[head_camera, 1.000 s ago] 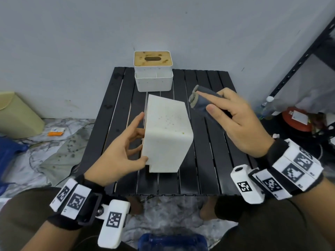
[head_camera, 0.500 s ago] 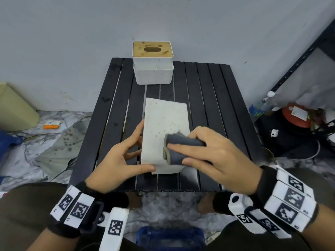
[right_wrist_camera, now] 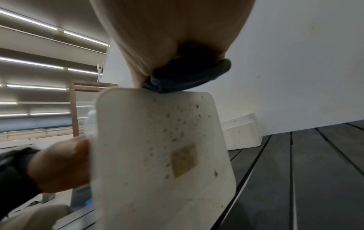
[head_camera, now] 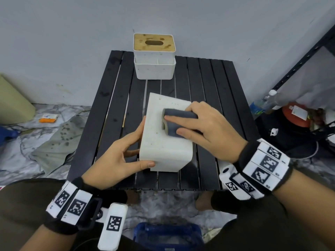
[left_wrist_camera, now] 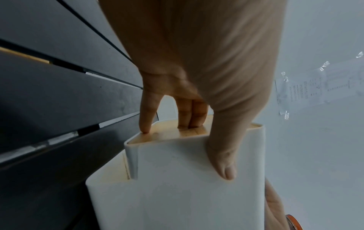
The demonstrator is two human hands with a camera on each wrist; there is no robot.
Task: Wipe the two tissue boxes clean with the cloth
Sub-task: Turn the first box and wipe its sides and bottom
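Centrally, a black slatted table (head_camera: 208, 84) with narrow gaps between its matte planks stands against a plain pale wall (head_camera: 72, 33); grey marbled floor (head_camera: 23, 156) around it with a crumpled olive rag (head_camera: 54, 145) at left. Near tissue box (head_camera: 163, 142), smooth white plastic with rounded corners, lies tipped on its side mid-table, upper face speckled with small brown spots; the right wrist view shows its end face (right_wrist_camera: 157, 155) with more brown flecks and a yellowish square patch. Far tissue box (head_camera: 154, 57) sits upright at the table's back edge by the wall, well apart from the near one: white stepped body, stained wood-tone lid with an oval slot. Left hand (head_camera: 116, 160) grips the near box from the left, thumb laid flat along the front face, fingers reaching behind; the left wrist view shows fingertips (left_wrist_camera: 145, 127) pressed on the tan inset panel of the box end. Right hand (head_camera: 210, 131) lies on top of the box, fingers wrapped over a folded cloth (head_camera: 174, 122), dark grey with a lighter edge, soft knit-like texture, pressing it flat on the spotted upper face. Small orange packet (head_camera: 48, 118) on the floor far left, plastic bottle (head_camera: 262, 104) at right
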